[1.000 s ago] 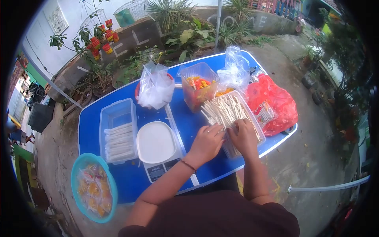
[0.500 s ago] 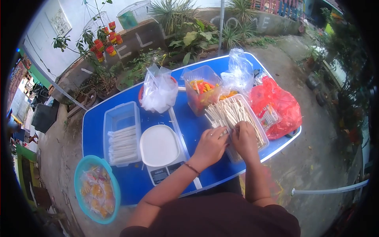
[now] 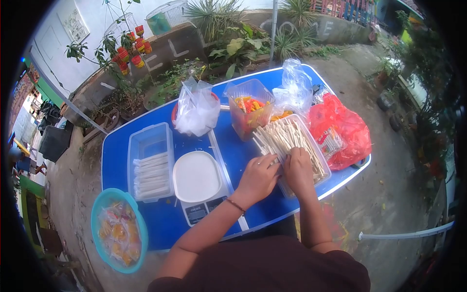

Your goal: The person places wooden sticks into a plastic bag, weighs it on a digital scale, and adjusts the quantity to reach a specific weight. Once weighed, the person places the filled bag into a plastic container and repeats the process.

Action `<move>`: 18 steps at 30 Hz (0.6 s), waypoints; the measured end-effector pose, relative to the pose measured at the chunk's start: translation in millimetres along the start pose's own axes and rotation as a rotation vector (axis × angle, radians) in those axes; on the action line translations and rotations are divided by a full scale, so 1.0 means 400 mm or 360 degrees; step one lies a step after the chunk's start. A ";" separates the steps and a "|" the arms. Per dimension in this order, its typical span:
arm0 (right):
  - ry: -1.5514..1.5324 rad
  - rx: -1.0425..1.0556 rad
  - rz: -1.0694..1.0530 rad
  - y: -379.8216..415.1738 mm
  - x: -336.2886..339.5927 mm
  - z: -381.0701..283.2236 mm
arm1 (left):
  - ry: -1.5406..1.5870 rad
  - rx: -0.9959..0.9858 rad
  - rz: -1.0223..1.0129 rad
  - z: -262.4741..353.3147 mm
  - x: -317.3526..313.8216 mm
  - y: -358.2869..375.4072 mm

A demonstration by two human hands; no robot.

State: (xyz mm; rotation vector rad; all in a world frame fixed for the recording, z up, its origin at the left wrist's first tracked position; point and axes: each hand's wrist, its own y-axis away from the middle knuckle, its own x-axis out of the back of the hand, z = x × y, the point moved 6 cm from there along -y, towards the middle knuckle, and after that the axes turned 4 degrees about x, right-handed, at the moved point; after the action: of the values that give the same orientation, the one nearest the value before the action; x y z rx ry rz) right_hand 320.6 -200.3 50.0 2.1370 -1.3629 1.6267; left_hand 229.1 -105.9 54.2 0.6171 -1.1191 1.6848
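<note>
A clear plastic tub (image 3: pixel 288 191) is heaped with thin pale sticks (image 3: pixel 277 136), most lying lengthwise. My left hand (image 3: pixel 260 175), with a ring and a bracelet, is at the tub's near left side, its fingers closed around stick ends. Over the near part of the heap, my right hand (image 3: pixel 298 168) has its fingers curled down onto the sticks. How many sticks each hand grips is hidden. Left of my hands stands a white kitchen scale (image 3: pixel 197 177) with a bare platform. Beyond it, a long clear container (image 3: pixel 150 137) holds a stack of wrapped sticks (image 3: pixel 152 176).
A square clear tub (image 3: pixel 250 109) holds red and yellow packets. Clear plastic bags (image 3: pixel 197 109) and a red plastic bag (image 3: pixel 340 131) lie on the blue table (image 3: pixel 238 160). A turquoise basket (image 3: pixel 141 231) of bagged orange items sits at the near left edge.
My right hand has moved slightly up and over the sticks, its fingers still curled. My left hand stays almost in place beside the tub.
</note>
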 end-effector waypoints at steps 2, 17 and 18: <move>-0.0006 0.0025 0.0009 0.003 0.011 -0.015 | -0.0025 -0.0005 0.0003 0.001 0.000 -0.001; -0.0497 -0.0299 0.0132 -0.001 0.035 0.044 | 0.0228 0.0193 0.0099 -0.004 0.008 -0.026; -0.0609 -0.0344 0.0121 -0.003 0.046 0.041 | 0.0296 0.0234 0.0131 -0.006 0.013 -0.033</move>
State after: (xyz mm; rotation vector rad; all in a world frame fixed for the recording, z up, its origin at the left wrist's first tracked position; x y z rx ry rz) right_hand 333.1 -219.6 59.1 2.3656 -1.6532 1.0623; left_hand 239.4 -100.1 62.3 0.4990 -0.9048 1.8666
